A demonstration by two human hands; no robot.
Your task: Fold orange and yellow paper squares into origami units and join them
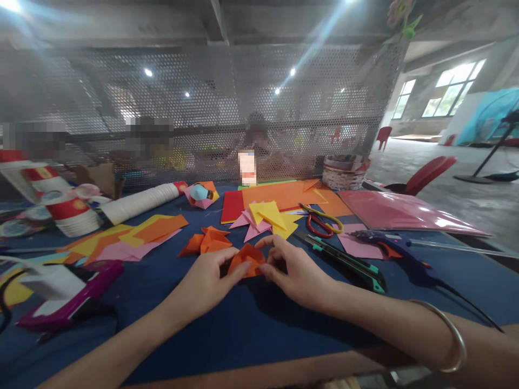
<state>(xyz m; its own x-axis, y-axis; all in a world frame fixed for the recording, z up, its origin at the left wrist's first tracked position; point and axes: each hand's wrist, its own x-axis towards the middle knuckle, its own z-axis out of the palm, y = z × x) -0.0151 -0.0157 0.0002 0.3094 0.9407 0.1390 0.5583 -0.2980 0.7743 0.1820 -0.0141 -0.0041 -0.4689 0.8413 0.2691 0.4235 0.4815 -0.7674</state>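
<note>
Perforated metal screen [227, 108] — bright windows [450, 89] right.

The folded paper [246, 260] is orange, on a dark blue tabletop [227, 329]. The scissors [322, 219] have red and yellow handles, the glue gun [395, 248] is blue, the paper triangles [270, 216] yellow and pink, and the paper cups [65, 208] white with red bands.

orange folded paper [247, 260], pinched above blue table
</note>
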